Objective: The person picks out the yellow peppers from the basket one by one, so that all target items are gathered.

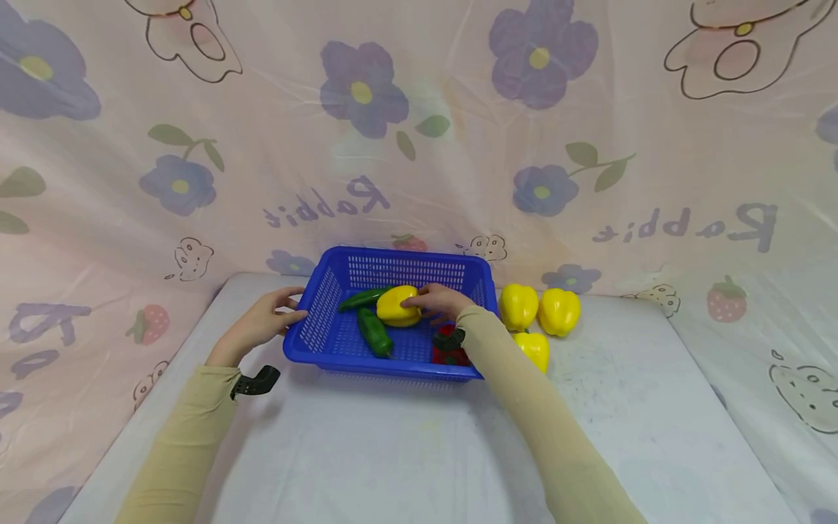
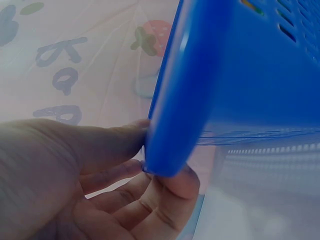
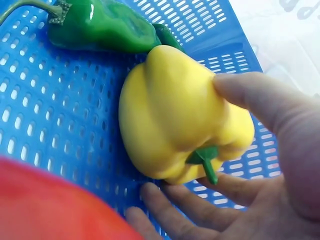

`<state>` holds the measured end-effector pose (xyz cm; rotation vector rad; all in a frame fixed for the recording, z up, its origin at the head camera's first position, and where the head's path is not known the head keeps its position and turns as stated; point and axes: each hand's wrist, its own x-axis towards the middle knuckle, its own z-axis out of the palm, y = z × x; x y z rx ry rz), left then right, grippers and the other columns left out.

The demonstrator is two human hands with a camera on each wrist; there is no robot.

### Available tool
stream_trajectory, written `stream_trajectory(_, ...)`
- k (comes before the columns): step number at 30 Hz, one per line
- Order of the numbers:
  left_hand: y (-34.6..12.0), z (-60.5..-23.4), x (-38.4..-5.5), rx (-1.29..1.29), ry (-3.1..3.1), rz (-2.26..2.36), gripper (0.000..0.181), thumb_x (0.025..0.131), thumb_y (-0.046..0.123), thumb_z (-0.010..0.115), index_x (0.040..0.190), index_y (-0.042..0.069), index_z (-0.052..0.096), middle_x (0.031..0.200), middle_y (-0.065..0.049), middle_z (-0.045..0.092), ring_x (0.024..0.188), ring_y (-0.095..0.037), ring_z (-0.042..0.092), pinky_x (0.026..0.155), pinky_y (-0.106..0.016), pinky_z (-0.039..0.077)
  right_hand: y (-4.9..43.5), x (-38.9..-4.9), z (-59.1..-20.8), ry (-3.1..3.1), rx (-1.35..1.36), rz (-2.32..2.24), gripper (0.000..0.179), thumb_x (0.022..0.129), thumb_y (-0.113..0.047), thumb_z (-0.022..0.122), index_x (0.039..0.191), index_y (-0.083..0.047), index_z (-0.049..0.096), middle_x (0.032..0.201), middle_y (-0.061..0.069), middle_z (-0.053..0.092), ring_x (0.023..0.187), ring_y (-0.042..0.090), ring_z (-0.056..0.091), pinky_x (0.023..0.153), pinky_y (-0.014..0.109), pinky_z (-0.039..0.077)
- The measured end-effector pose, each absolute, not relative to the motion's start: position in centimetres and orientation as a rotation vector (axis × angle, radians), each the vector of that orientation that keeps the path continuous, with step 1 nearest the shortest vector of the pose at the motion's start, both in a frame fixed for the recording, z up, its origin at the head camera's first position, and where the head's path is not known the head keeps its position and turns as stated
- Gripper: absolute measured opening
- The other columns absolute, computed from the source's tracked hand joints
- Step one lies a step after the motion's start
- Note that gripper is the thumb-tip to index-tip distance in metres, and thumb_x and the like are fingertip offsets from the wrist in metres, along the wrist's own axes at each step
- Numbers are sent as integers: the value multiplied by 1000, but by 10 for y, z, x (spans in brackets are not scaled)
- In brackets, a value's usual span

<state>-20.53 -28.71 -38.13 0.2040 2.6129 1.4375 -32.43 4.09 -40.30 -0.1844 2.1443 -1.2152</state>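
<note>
A blue plastic basket (image 1: 393, 368) with slotted walls stands on the table. At its left end my left hand (image 1: 257, 322) pinches the rim; the left wrist view has the thumb on one side of the rim (image 2: 182, 100) and the fingers curled under it. Inside the basket, my right hand (image 1: 447, 300) holds a yellow bell pepper (image 3: 172, 110), thumb on its side and fingers below, near the green stem. Two long green peppers, one in front (image 1: 374, 335) and one behind (image 1: 362, 299), lie left of it. A red vegetable (image 1: 452, 356) is partly hidden under the right wrist.
To the right of the basket, three more yellow bell peppers sit on the white table (image 1: 393, 451): one near the basket (image 1: 519, 306), one farther right (image 1: 559, 311) and one in front (image 1: 537, 349), partly behind the right sleeve. A printed curtain (image 1: 445, 182) hangs behind the table.
</note>
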Motion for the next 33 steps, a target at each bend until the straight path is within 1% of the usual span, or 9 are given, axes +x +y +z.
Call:
stream_trajectory(5,-287,-382,-206,208,2623,1422,59,98,10,55,146,-7,25,111,-27,52,83,-29,66,70,-37,57,41,-323,-402,2129,-197,-1239,71,88,-35,69,141,0,38,133,17,48,119,34,51,96,48,45)
stream_trajectory(12,-287,-382,-205,203,2626,1411,59,98,11,55,146,-7,26,113,-27,52,83,-27,66,72,-39,57,42,-324,-401,2098,-181,-1299,71,87,-29,70,142,-1,36,136,18,45,116,35,53,95,48,46)
stream_trajectory(18,-287,-382,-206,205,2625,1421,59,98,10,55,146,-8,26,112,-28,52,85,-29,66,73,-42,57,45,-325,-399,2062,-151,-1380,72,86,-24,72,143,-3,35,138,17,42,118,35,51,97,48,44)
stream_trajectory(22,-287,-382,-206,204,2625,1419,59,98,10,55,146,-8,26,112,-28,52,85,-29,66,73,-41,57,49,-324,-398,2073,-167,-1388,70,86,-24,72,143,-4,38,139,15,42,121,33,49,100,47,42)
stream_trajectory(27,-287,-383,-206,209,2628,1410,59,98,10,55,146,-8,26,112,-27,52,85,-29,66,72,-39,57,53,-322,-389,2098,-167,-1414,69,86,-25,71,144,-5,37,142,14,38,124,32,44,102,49,39)
stream_trajectory(33,-287,-381,-205,209,2627,1416,59,98,8,55,146,-8,25,111,-27,52,85,-29,66,70,-37,57,63,-322,-373,2104,-159,-1455,71,84,-25,75,140,-5,37,141,15,36,125,33,43,103,50,37)
